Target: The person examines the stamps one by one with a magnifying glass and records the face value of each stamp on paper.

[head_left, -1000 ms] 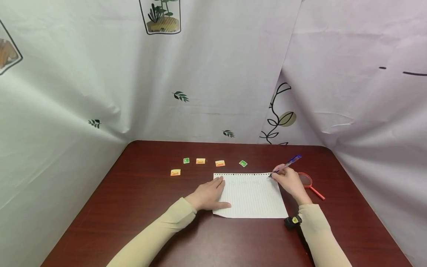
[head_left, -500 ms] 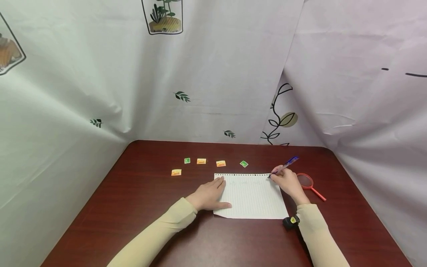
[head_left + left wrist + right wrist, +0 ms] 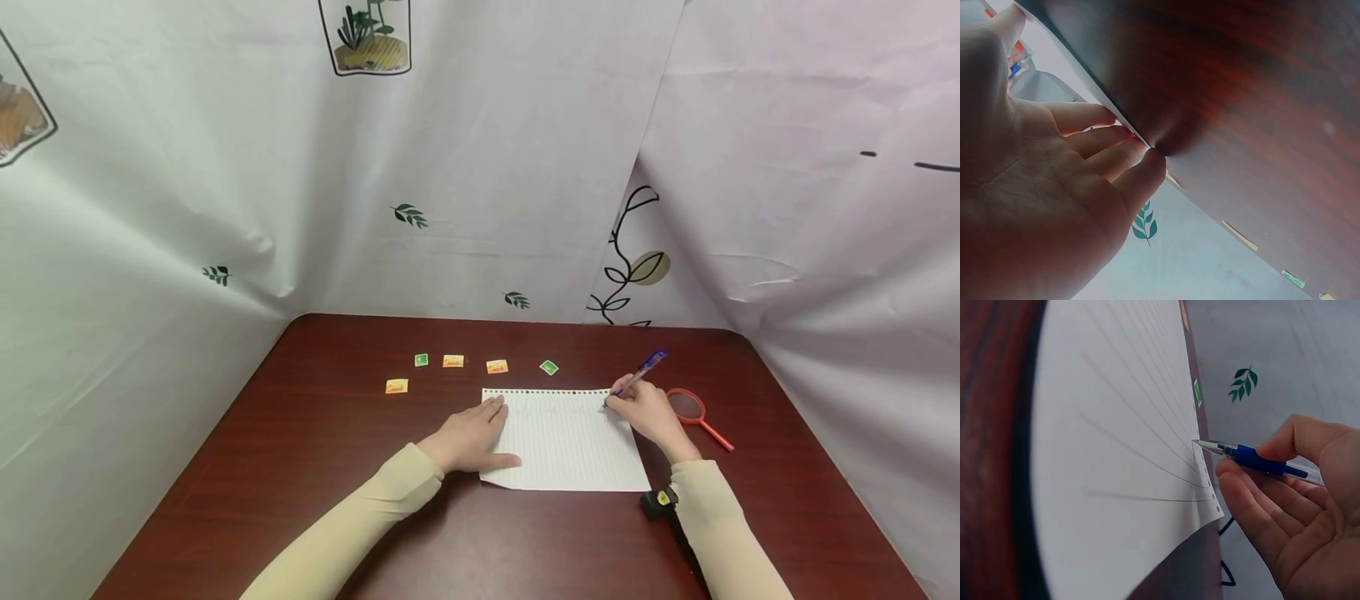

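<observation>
A lined sheet of paper (image 3: 566,450) with punched holes along its far edge lies on the dark red-brown table. My left hand (image 3: 468,435) rests on the sheet's left side, its fingers straight; the left wrist view shows the fingertips (image 3: 1155,159) at the paper's edge. In my right hand (image 3: 651,411) I pinch a blue pen (image 3: 647,366) between thumb and fingers at its blue grip (image 3: 1260,459). The pen's tip is right at the paper near its far right corner. Faint writing runs along the top of the sheet.
Beyond the paper lie small orange cards (image 3: 497,367) and green ones (image 3: 549,367), with another orange card farther left. A red magnifying glass (image 3: 712,433) lies to the right of my right hand. White patterned cloth (image 3: 480,167) hangs around the table (image 3: 315,500).
My right hand and the pen have shifted slightly toward me, and the pen's upper end has swung a little left. The left hand stays on the paper.
</observation>
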The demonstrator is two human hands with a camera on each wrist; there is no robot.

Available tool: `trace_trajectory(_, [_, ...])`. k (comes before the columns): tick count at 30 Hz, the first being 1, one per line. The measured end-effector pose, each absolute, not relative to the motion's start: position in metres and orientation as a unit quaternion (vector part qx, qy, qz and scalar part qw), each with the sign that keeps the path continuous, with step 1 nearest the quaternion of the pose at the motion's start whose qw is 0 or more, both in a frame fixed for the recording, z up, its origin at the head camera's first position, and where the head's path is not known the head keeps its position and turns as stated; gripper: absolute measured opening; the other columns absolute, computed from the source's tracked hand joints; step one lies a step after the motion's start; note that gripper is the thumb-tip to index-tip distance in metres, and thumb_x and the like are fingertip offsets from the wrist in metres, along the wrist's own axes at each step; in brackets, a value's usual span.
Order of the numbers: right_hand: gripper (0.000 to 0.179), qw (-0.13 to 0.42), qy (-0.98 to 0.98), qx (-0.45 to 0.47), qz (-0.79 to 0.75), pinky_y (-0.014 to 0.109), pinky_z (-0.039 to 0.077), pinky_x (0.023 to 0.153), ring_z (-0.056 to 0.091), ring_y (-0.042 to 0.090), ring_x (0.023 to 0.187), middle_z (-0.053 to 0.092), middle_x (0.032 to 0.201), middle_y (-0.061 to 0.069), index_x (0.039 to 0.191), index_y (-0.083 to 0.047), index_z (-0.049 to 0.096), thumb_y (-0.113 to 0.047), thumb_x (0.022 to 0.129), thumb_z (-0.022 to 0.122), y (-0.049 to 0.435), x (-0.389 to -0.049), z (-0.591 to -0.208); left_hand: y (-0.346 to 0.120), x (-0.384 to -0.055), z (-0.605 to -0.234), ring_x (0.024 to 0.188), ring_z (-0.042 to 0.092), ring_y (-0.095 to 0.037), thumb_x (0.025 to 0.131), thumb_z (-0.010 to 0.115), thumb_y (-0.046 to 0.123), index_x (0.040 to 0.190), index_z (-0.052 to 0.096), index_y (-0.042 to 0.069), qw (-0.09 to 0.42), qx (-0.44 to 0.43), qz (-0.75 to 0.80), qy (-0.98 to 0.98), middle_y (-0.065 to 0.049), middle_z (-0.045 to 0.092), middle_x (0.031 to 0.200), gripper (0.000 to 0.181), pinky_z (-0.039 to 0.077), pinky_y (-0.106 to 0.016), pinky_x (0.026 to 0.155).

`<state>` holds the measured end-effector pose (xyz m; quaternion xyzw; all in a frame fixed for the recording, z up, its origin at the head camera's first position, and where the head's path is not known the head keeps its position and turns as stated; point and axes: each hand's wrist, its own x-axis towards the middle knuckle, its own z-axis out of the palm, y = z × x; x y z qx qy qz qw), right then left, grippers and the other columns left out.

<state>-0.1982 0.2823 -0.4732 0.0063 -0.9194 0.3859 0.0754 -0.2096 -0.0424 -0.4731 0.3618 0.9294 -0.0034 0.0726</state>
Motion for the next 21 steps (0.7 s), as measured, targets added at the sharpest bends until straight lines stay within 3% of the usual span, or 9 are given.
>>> trace_trajectory(21, [0.011,0.082,-0.918,0.015,0.389,0.032,0.049,0.06,0.062,0.019,0.075,0.071,0.089,0.009,0.098,-0.005,0.064,-0.009,0.089,0.068,0.2841,-0.1965,-0.4712,-0.0429,-0.2117,-0.4758,0.149,0.032,-0.025,0.092,0.053,0.07,0.155,0.035,0.001,0.07,0.363,-0.009,0.929,-0.015,0.032,0.162,0.095,0.036,-0.038,0.114])
